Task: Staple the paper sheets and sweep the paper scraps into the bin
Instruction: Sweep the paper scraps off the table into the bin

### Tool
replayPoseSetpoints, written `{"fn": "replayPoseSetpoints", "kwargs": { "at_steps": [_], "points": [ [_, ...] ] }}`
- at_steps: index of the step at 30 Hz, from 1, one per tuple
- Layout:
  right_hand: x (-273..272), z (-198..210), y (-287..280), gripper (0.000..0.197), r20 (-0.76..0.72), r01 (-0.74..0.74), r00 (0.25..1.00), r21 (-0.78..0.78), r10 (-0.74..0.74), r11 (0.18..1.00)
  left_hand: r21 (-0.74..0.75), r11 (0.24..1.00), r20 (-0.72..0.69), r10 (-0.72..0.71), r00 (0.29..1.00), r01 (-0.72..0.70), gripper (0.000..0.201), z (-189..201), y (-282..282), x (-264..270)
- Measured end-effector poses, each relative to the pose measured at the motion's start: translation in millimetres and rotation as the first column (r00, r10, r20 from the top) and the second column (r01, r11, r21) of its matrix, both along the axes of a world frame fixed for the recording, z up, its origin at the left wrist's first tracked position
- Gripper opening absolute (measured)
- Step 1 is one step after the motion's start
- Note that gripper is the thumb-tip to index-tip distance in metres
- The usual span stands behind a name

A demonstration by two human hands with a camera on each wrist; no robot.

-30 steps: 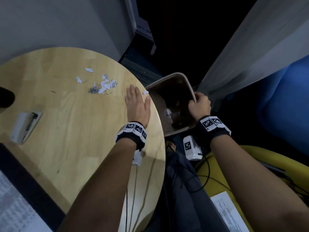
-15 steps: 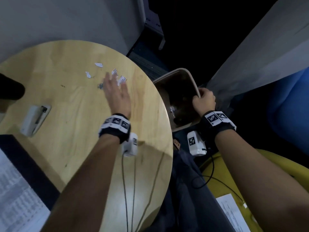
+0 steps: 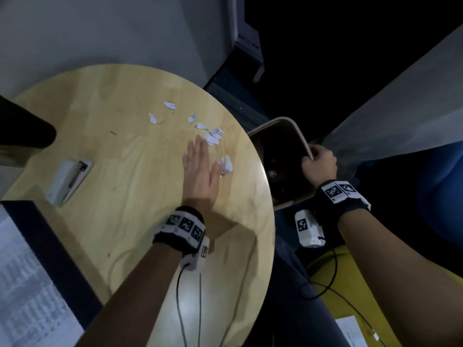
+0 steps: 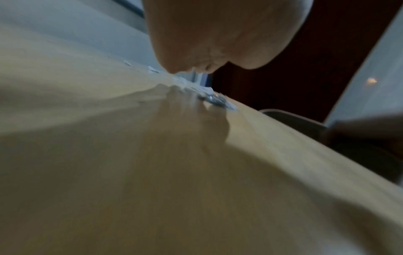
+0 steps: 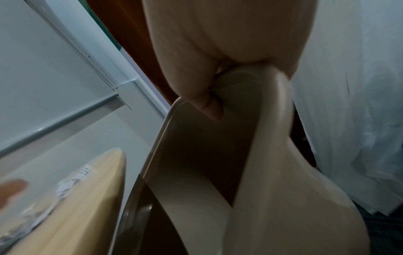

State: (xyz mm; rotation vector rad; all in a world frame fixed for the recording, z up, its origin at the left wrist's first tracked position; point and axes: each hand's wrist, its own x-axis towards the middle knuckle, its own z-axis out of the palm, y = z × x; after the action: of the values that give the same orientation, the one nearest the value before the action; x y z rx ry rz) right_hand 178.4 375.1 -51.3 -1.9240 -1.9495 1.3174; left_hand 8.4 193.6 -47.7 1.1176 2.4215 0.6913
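Torn white paper scraps (image 3: 213, 136) lie scattered on the round wooden table (image 3: 112, 209) near its right edge. My left hand (image 3: 200, 169) lies flat on the table with straight fingers, a small clump of scraps (image 3: 225, 166) just right of the thumb. The left wrist view shows blurred scraps (image 4: 216, 100) close to the table edge. My right hand (image 3: 318, 166) grips the far rim of the beige bin (image 3: 283, 121), held against the table's right edge. In the right wrist view the fingers (image 5: 209, 105) curl over the bin rim (image 5: 268, 107).
A white stapler (image 3: 67, 181) lies on the table's left side. Printed paper sheets (image 3: 27, 291) on a dark folder sit at the lower left. A dark object (image 3: 22, 126) is at the far left. A white curtain (image 3: 400, 116) hangs right of the bin; yellow seat (image 3: 333, 279) below.
My left hand reached out to the scraps, then swept right and back toward the bin with some of them. The right hand kept its grip on the bin rim.
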Motion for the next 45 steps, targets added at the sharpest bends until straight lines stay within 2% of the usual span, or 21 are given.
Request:
{"fn": "replayPoseSetpoints", "kwargs": {
  "at_steps": [3,5,10,13,15,18,20,22,23,26,27,29,31,33,35,39,43,45],
  "points": [
    [-6,-2,4,0.040,0.020,-0.015,1.000,0.004,0.015,1.000,0.101,0.969,-0.030,0.228,0.973,-0.224,0.054,6,11,-58],
    [-10,-3,6,0.040,0.026,-0.021,0.999,0.003,0.021,1.000,0.082,0.954,-0.036,0.293,0.955,-0.290,0.056,5,15,-97],
    [-17,-3,18,0.039,0.038,-0.025,0.999,0.012,0.024,1.000,-0.141,0.956,-0.067,0.250,0.966,-0.257,0.066,-13,20,-144],
    [-20,-4,21,0.040,0.044,-0.035,0.998,0.018,0.034,0.999,-0.242,0.948,-0.088,0.190,0.978,-0.206,0.069,-14,23,-139],
    [-20,-6,22,0.039,0.056,-0.049,0.997,0.029,0.047,0.998,-0.240,0.959,-0.035,0.146,0.989,-0.150,0.069,-11,21,-119],
    [-22,-11,22,0.038,0.070,-0.058,0.996,0.031,0.056,0.998,-0.120,0.989,0.047,0.087,0.995,-0.081,0.065,-7,4,-72],
    [-24,-14,23,0.038,0.077,-0.059,0.995,0.028,0.057,0.998,0.059,0.993,-0.028,0.102,0.994,-0.101,0.051,-2,-5,-60],
    [-25,-15,24,0.038,0.083,-0.060,0.995,0.035,0.057,0.998,0.252,0.951,-0.090,0.209,0.974,-0.181,0.039,6,2,-81],
    [-25,-16,25,0.037,0.083,-0.062,0.995,0.041,0.058,0.997,0.317,0.917,-0.062,0.273,0.960,-0.241,0.037,7,8,-99],
    [-27,-15,25,0.037,0.084,-0.064,0.995,0.055,0.059,0.996,0.371,0.805,0.074,0.472,0.879,-0.463,0.028,11,20,-153],
    [-27,-15,25,0.036,0.085,-0.064,0.995,0.057,0.059,0.996,0.368,0.793,0.087,0.491,0.867,-0.486,0.030,10,22,-164],
    [-27,-12,25,0.036,0.087,-0.062,0.995,0.052,0.057,0.997,0.277,0.872,-0.048,0.433,0.900,-0.405,0.041,3,24,-176],
    [-28,-10,27,0.036,0.090,-0.059,0.994,0.050,0.054,0.997,0.087,0.951,-0.159,0.306,0.939,-0.295,0.055,-5,27,-181],
    [-28,-9,29,0.036,0.093,-0.058,0.994,0.055,0.053,0.997,-0.089,0.968,-0.131,0.224,0.966,-0.236,0.062,-13,31,-180],
    [-28,-8,30,0.036,0.090,-0.057,0.995,0.056,0.051,0.997,-0.182,0.961,-0.098,0.194,0.976,-0.209,0.066,-16,37,-176],
    [-27,-8,26,0.036,0.085,-0.076,0.994,0.055,0.071,0.996,-0.215,0.969,-0.054,0.112,0.992,-0.121,0.070,-11,41,-152],
    [-25,-11,18,0.036,0.081,-0.080,0.994,0.048,0.076,0.996,-0.261,0.960,-0.004,-0.106,0.994,0.102,0.072,-7,26,-111],
    [-24,-13,15,0.035,0.089,-0.084,0.993,0.039,0.080,0.996,-0.229,0.954,0.018,-0.193,0.981,0.192,0.072,-7,14,-85]
  ]
}}
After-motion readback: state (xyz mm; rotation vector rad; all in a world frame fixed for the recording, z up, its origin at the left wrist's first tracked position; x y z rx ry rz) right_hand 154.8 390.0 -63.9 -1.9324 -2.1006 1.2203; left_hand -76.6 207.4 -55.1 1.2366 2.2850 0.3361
